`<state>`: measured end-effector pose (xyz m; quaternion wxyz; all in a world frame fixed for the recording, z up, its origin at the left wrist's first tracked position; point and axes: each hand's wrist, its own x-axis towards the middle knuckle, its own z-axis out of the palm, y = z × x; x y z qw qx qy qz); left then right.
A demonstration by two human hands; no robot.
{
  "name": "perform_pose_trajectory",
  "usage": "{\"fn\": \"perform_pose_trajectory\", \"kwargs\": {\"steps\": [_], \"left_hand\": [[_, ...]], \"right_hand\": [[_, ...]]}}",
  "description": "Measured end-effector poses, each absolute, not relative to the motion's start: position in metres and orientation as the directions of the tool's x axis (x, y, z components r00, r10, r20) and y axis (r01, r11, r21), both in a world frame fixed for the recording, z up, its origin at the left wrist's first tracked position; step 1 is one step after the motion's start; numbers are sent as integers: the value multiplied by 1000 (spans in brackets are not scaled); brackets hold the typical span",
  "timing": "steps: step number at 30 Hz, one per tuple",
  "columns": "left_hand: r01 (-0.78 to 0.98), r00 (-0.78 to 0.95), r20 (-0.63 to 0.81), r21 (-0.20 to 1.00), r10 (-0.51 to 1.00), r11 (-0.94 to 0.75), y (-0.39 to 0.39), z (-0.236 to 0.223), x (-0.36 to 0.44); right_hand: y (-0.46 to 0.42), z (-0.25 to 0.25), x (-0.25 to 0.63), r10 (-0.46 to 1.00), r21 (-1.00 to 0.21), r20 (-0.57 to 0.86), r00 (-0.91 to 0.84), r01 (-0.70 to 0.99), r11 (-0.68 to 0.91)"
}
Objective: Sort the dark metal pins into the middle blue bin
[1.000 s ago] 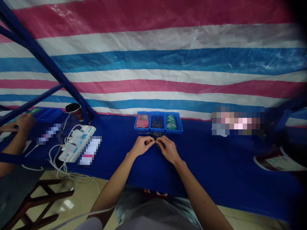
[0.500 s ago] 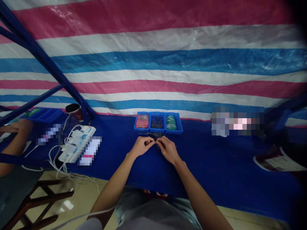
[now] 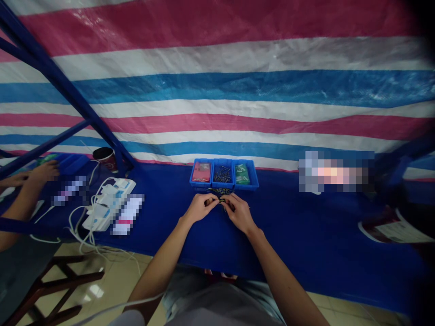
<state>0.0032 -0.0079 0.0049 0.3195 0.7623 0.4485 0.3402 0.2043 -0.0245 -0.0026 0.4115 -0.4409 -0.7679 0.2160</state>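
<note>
The left hand and the right hand were positioned near the middle of the blue table, fingertips almost meeting. Each hand was closed in a pinch between thumb and forefinger, grasping a slender part that spanned the narrow space between them. The exact form of the part was too small to determine. Further thin ends projected beneath the right hand; whether that hand gripped them could not be told.

A loose pile of thin rods lay on the table just beyond the fingertips. On the far side of the pile, three blue bins stood side by side. The left bin contained a red packet; the middle bin contained loose dark metallic pieces; the right bin contained a green packet with pale pieces on it.

A white power strip with cables occupied the left of the table, and a dark cup stood beyond it. At the far left, a co-worker's hand was located near another blue tray. A striped sheet hung along the far edge.
</note>
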Motion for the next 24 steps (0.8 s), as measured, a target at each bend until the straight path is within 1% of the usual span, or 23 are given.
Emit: {"fn": "perform_pose_trajectory", "kwargs": {"steps": [5,24], "left_hand": [[473,365,231,789,902,-393,-9,4,3],[471,379,243,780,893,-412,-8,2,4]], "right_hand": [[-24,-4,204,848,-702,456,-269,477,529],[-24,-3,205,857,-697,423,-294,498,515]]}}
